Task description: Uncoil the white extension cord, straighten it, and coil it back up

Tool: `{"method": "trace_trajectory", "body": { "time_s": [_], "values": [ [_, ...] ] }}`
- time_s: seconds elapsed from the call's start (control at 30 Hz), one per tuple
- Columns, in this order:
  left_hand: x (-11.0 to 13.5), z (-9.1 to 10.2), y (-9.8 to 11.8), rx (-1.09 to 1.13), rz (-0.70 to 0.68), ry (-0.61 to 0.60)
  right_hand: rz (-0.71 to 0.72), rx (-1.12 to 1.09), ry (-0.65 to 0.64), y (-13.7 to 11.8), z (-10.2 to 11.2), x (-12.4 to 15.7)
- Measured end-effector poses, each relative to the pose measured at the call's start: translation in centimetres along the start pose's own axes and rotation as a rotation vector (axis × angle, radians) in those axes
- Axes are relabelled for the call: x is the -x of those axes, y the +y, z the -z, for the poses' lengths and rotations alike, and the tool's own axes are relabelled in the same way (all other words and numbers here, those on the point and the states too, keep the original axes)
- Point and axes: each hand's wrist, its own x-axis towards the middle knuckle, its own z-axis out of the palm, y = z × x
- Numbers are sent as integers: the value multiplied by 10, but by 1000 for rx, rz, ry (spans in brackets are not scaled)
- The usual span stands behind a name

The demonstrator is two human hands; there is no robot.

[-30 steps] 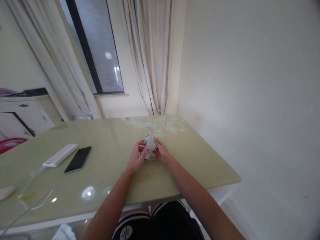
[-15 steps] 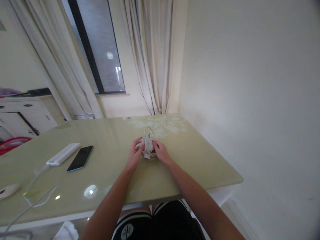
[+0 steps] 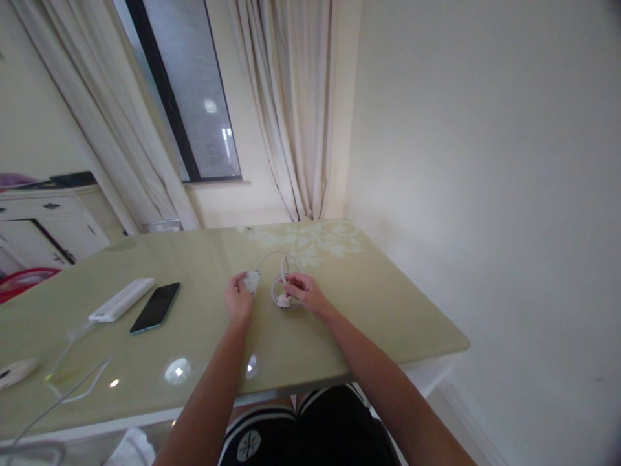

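Note:
My left hand point(image 3: 237, 299) pinches a small white charger plug point(image 3: 251, 281) just above the pale green glass table point(image 3: 204, 259). A thin white cable runs from the plug in an arc to a coiled bundle of white cable point(image 3: 281, 291) lying on the table. My right hand point(image 3: 303, 292) rests on that coil, fingers closed over it and holding it down. The two hands are a short way apart, with the plug to the left of the coil.
A black phone point(image 3: 155, 307) and a white power strip point(image 3: 121, 299) lie at the left of the table, with white cords point(image 3: 72, 382) trailing toward the near edge. A wall stands close on the right, curtains and a window behind. A white cabinet point(image 3: 43, 220) stands at far left.
Both hands held the white bundle together before. Now my left hand has drawn the plug out to the left, unwinding a length of cable, while my right hand stays on the coil.

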Motion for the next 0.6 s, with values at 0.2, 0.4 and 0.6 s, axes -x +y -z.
{"method": "trace_trajectory", "body": {
  "time_s": [0.2,0.4,0.6],
  "values": [
    [0,8,-2,-207,-27,-15,127,-182,386,-16,21,-4],
    [9,10,8,-407,24,-32,126,-308,547,-16,36,-8],
    [35,4,39,-549,-300,-164,156,-215,354,-16,32,-5]
  ]
}}
